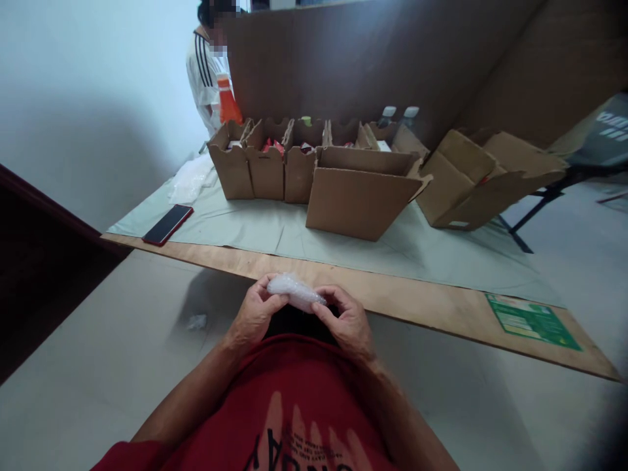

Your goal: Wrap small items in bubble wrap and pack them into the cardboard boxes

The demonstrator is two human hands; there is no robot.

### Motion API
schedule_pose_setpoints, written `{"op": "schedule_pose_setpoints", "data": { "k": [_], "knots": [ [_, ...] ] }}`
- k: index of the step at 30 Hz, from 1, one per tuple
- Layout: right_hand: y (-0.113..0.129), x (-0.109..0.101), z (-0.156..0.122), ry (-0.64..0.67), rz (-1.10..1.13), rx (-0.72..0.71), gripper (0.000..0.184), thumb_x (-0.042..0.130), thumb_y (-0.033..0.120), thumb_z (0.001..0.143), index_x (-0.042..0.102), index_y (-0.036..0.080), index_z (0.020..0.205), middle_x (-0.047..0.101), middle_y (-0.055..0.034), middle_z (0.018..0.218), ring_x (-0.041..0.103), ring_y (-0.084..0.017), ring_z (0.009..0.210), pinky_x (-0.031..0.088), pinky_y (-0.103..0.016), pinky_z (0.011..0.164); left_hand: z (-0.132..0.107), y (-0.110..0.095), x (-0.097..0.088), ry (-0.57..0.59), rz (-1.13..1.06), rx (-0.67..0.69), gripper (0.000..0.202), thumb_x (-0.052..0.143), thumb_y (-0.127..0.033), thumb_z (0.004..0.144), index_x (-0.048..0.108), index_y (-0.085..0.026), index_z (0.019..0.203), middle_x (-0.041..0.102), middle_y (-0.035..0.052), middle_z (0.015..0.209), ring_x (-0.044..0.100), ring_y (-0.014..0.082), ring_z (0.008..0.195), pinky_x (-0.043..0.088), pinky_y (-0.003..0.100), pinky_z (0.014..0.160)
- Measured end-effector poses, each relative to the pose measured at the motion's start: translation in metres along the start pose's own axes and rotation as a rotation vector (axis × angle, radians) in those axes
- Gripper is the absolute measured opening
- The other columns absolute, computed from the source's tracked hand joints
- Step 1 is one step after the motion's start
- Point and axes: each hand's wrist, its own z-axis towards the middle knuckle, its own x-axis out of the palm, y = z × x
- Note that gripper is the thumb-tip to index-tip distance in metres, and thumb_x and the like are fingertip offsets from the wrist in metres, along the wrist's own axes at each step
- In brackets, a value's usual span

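Close to my body, at the table's front edge, a small bundle of bubble wrap (293, 292) is held between both hands. My left hand (258, 309) pinches its left end between thumb and fingers. The right end is gripped by my right hand (345, 318), thumb on the near side. What lies inside the wrap, if anything, I cannot make out. Beyond my hands stands a wide cardboard box (360, 199), its open top facing up.
A row of narrow cardboard bins (265, 173) holds small packets. Another cardboard box (456, 186) leans at the right. A phone (167, 224) and bubble wrap sheets (191, 178) lie left. An orange bottle (228, 101) stands behind the bins; a person (202, 69) is at the back.
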Motion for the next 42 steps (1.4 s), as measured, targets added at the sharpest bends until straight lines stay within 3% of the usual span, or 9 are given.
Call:
{"op": "schedule_pose_setpoints", "data": {
  "k": [6,12,16,20,24,28,33,37,42],
  "knots": [
    [-0.001,-0.002,-0.003,0.056,0.316,0.118,0.062,0.078,0.046,0.080,0.056,0.023,0.133,0.068,-0.0099,0.122,0.067,-0.023,0.108,0.055,-0.034,0.090,0.001,0.000,0.010,-0.037,-0.049,-0.023,0.040,0.090,-0.025,0.061,0.067,-0.015,0.092,0.071,0.0009,0.085,0.064,0.0142,0.078,0.052,0.026,0.077],
    [0.001,-0.007,0.002,-0.001,0.361,0.178,0.033,0.077,0.050,0.081,0.066,0.021,0.094,0.067,-0.0008,0.084,0.063,-0.017,0.078,0.053,-0.028,0.073,0.005,0.007,0.012,-0.019,0.027,-0.039,0.043,0.088,-0.024,0.065,0.065,-0.019,0.102,0.067,-0.0025,0.084,0.061,0.0130,0.078,0.049,0.023,0.076],
    [-0.010,-0.021,0.009,0.004,0.321,0.174,0.032,0.077,0.049,0.081,0.066,0.020,0.091,0.064,0.0006,0.080,0.059,-0.015,0.074,0.048,-0.026,0.069,0.017,0.005,0.009,0.075,0.204,-0.059,0.042,0.086,-0.030,0.070,0.068,-0.019,0.106,0.071,0.0017,0.092,0.064,0.0172,0.084,0.050,0.026,0.077],
    [-0.014,-0.056,0.020,0.016,0.199,0.177,0.029,0.074,0.047,0.083,0.067,0.020,0.088,0.063,0.0004,0.078,0.059,-0.016,0.073,0.047,-0.026,0.068,0.044,-0.010,0.012,0.079,0.445,0.110,0.043,0.080,-0.032,0.077,0.068,-0.021,0.117,0.073,0.0088,0.111,0.067,0.0240,0.102,0.053,0.034,0.090],
    [0.007,-0.113,0.037,-0.015,-0.072,0.119,0.024,0.072,0.044,0.084,0.071,0.020,0.086,0.065,-0.0004,0.076,0.060,-0.017,0.071,0.049,-0.027,0.066,0.092,-0.035,0.036,0.109,0.817,0.498,0.036,0.068,-0.025,0.087,0.065,-0.024,0.123,0.068,0.0101,0.126,0.065,0.0250,0.112,0.053,0.041,0.098],
    [0.048,-0.179,0.063,-0.166,-0.357,-0.040,0.021,0.073,0.045,0.086,0.074,0.025,0.091,0.070,-0.0010,0.079,0.066,-0.019,0.072,0.054,-0.029,0.067,0.155,-0.062,0.078,0.146,1.075,0.961,0.053,0.064,-0.019,0.088,0.054,-0.024,0.140,0.057,0.0134,0.146,0.053,0.0290,0.137,0.044,0.051,0.114],
    [0.102,-0.241,0.118,-0.487,-0.764,-0.228,0.028,0.072,0.053,0.089,0.072,0.028,0.102,0.074,-0.0038,0.087,0.068,-0.020,0.074,0.055,-0.034,0.072,0.215,-0.072,0.110,0.216,1.202,1.163,0.039,0.063,-0.019,0.088,0.060,-0.021,0.127,0.067,0.0122,0.132,0.053,0.0329,0.138,0.043,0.055,0.114],
    [0.124,-0.245,0.181,-0.423,-1.242,-0.250,0.031,0.063,0.050,0.094,0.071,0.021,0.103,0.073,-0.0075,0.085,0.065,-0.022,0.071,0.049,-0.036,0.066,0.231,-0.065,0.111,0.249,1.153,1.192,0.023,0.062,-0.012,0.086,0.065,-0.024,0.106,0.076,0.0062,0.106,0.065,0.0299,0.121,0.050,0.050,0.104],
    [0.122,-0.204,0.250,-0.028,-1.786,0.048,0.017,0.065,0.031,0.087,0.074,0.019,0.093,0.071,-0.0083,0.069,0.067,-0.025,0.068,0.043,-0.035,0.065,0.236,-0.059,0.112,0.248,1.076,1.193,0.024,0.062,-0.007,0.085,0.064,-0.024,0.101,0.076,0.0057,0.103,0.066,0.0291,0.116,0.050,0.051,0.103]
  ]
}}
